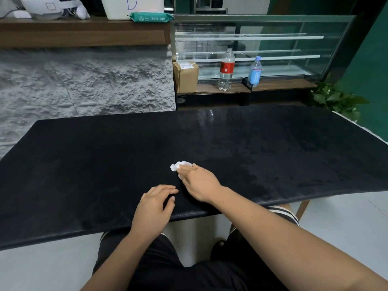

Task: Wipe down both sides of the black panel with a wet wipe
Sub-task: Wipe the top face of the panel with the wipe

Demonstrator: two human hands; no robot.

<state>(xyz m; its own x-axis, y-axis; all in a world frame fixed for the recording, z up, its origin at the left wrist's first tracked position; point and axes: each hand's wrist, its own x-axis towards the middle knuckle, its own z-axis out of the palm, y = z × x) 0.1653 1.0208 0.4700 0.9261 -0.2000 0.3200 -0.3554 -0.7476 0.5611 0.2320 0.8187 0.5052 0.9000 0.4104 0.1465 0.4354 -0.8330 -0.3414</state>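
While resting left hand (154, 204) on black panel (84, 175) near its front edge, fingers loosely bent, gripping nothing, presses crumpled wet wipe (180, 165) onto panel with right hand (199, 181), fingers straight over the wad, not curled round it. Sits with panel lying flat ahead, damp patches toward right side. Faces green wipe pack (151, 17) on wooden shelf (84, 32), red-label bottle (226, 68), blue-label bottle (255, 71), cardboard box (185, 76) by glass case (273, 45).
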